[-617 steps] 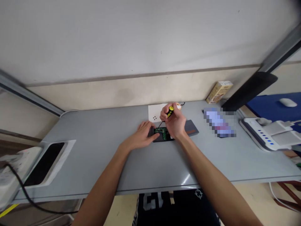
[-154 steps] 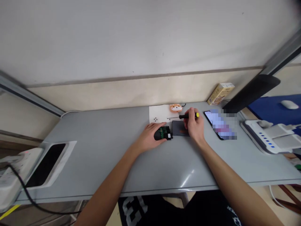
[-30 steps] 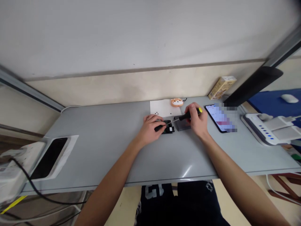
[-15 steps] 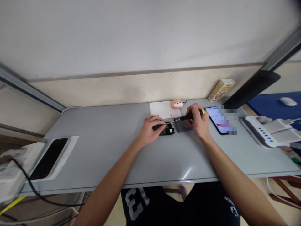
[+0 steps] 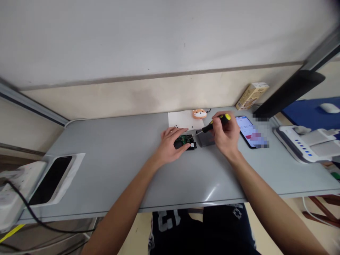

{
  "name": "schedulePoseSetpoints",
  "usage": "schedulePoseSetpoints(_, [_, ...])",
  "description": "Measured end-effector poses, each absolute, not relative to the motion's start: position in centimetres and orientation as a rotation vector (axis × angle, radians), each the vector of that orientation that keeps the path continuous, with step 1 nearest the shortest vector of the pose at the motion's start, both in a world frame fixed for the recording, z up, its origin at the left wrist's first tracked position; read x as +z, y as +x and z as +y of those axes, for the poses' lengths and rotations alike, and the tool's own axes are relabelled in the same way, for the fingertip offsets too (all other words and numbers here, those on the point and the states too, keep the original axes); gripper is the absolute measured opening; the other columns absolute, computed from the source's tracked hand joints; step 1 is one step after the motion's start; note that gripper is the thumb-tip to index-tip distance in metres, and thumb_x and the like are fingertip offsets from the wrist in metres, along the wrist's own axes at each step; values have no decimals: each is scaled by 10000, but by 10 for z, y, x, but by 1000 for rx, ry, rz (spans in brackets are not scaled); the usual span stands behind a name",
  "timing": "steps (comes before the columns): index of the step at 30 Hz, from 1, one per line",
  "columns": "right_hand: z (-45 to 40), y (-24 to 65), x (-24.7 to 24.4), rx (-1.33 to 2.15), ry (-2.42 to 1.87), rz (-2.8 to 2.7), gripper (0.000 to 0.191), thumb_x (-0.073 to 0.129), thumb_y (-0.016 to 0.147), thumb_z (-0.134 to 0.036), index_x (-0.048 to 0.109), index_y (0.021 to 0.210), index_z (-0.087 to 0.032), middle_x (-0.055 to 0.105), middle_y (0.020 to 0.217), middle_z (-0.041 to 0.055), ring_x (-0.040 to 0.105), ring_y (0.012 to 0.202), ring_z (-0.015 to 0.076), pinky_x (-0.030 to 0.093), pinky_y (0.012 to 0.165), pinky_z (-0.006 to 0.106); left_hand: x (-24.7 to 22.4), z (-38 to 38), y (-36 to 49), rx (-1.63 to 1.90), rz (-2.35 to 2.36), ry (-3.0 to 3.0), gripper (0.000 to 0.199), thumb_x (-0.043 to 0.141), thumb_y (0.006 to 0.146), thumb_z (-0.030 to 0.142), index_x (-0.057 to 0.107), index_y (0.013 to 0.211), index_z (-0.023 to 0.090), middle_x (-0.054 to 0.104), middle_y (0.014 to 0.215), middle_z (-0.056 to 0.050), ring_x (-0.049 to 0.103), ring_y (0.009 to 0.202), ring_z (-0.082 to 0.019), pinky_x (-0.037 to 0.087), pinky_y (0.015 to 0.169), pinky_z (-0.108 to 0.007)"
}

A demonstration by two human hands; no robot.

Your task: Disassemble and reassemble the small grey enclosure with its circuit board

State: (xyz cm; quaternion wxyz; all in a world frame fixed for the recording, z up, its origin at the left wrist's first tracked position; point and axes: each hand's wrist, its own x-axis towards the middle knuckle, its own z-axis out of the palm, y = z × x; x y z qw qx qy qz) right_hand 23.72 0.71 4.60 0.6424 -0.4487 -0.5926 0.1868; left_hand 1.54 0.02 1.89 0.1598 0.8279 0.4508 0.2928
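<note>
A small black device with an exposed green circuit board (image 5: 185,139) lies on the desk. My left hand (image 5: 171,144) steadies it, the fingers along its far side and the thumb along its near side. A black-and-yellow screwdriver (image 5: 216,124) is gripped in my right hand (image 5: 227,136), its thin shaft slanting down left to the board. The exact spot where the tip meets the board is too small to make out. Beside the board lies a flat grey cover (image 5: 205,140), partly behind my right hand. Several tiny dark screws (image 5: 176,126) rest on a white sheet (image 5: 183,118) behind.
An orange animal-faced case (image 5: 199,113) sits on the sheet. To the right are a lit phone (image 5: 245,129), a carton (image 5: 251,96), a black cylinder (image 5: 290,94) and a power strip (image 5: 294,143). A dark phone (image 5: 51,180) lies at the left.
My left fingers have spread from a pinch at the screwdriver's tip to the sides of the device. The right hand has raised the screwdriver's handle to a steeper tilt. The view has shifted slightly.
</note>
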Motion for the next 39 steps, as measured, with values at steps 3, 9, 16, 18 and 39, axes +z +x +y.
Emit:
schedulePoseSetpoints(3, [6,237,42,439,-1129,-1428,248,621,945,-483,594,961,-237,631,806,-3,555,602,123,460,559,283,16,3,9,708,1250,2485,619,725,907,437,509,1466,283,624,1421,-88,467,1382,-313,299,1160,-508])
schedulePoseSetpoints(9, [4,234,39,478,-1226,-1512,274,615,933,-521,592,971,-250,668,801,24,607,670,176,467,596,304,8,8,7,658,1189,2518,583,727,906,421,530,1436,279,645,1383,-84,554,1307,-282,307,1170,-493])
schedulePoseSetpoints(16, [4,236,39,455,-1240,-1521,247,624,934,-493,592,958,-249,660,789,17,591,652,165,459,609,298,8,9,8,641,1206,2499,551,744,892,399,565,1404,300,673,1341,-65,574,1277,-282,321,1163,-485])
schedulePoseSetpoints(18, [4,236,39,461,-1235,-1517,237,628,934,-482,592,963,-250,660,801,16,597,657,163,461,618,298,8,9,8,644,1208,2495,528,726,907,395,565,1401,303,671,1351,-57,584,1268,-274,316,1167,-482])
schedulePoseSetpoints(39, [7,236,34,483,-1243,-1510,285,597,941,-537,595,966,-253,650,758,2,575,616,156,438,587,295,9,9,9,671,1187,2465,501,754,884,359,591,1356,314,684,1342,-38,604,1247,-267,333,1142,-479])
